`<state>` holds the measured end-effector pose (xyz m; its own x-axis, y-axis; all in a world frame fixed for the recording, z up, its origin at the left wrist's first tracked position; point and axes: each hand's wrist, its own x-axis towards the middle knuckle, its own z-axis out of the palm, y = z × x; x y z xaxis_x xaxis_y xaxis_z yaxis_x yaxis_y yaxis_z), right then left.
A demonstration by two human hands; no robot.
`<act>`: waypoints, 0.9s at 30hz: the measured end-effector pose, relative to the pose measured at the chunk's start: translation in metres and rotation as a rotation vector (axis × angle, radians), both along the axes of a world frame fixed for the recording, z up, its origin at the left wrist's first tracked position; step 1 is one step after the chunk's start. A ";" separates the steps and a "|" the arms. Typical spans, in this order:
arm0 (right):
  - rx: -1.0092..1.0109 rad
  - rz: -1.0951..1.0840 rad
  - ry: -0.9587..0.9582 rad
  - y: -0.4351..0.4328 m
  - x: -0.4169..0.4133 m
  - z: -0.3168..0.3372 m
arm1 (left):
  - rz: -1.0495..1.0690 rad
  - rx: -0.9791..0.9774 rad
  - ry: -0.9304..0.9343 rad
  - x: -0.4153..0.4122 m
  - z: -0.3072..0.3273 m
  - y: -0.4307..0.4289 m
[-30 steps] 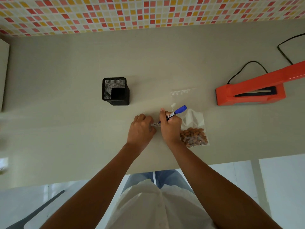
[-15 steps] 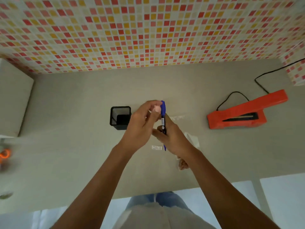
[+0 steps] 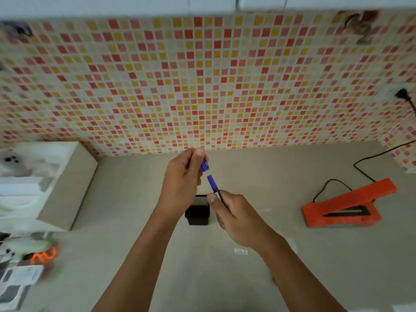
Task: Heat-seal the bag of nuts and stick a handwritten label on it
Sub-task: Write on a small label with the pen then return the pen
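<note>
Two hands up over cup (image 3: 197, 213), meeting there. Left hand (image 3: 182, 176) pinches blue cap (image 3: 204, 165) in curled fingertips. Right hand (image 3: 236, 217) grips pen (image 3: 212, 183) low on barrel, its blue end in line with cap and just apart from it. Reads as capping, pen bound for cup. Label (image 3: 240, 251) flat on table, nearer than cup and to its right, waiting. Sealer (image 3: 346, 206) far right of cup, arm raised. Bag not made out; perhaps under right forearm.

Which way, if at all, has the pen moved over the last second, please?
Yes: the pen has risen off the label, towards the pen holder.
</note>
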<state>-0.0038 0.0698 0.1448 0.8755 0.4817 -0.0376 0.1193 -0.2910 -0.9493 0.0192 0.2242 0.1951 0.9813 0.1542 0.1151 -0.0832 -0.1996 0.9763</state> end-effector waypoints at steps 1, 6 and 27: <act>0.000 -0.035 -0.025 0.008 -0.003 -0.001 | 0.046 -0.048 -0.009 0.005 0.009 0.011; 0.278 -0.287 -0.011 0.031 0.000 0.006 | -0.068 -0.115 -0.066 0.010 0.035 0.046; 0.630 -0.580 -0.286 0.069 0.050 0.064 | -0.161 -0.272 -0.014 -0.002 -0.001 0.068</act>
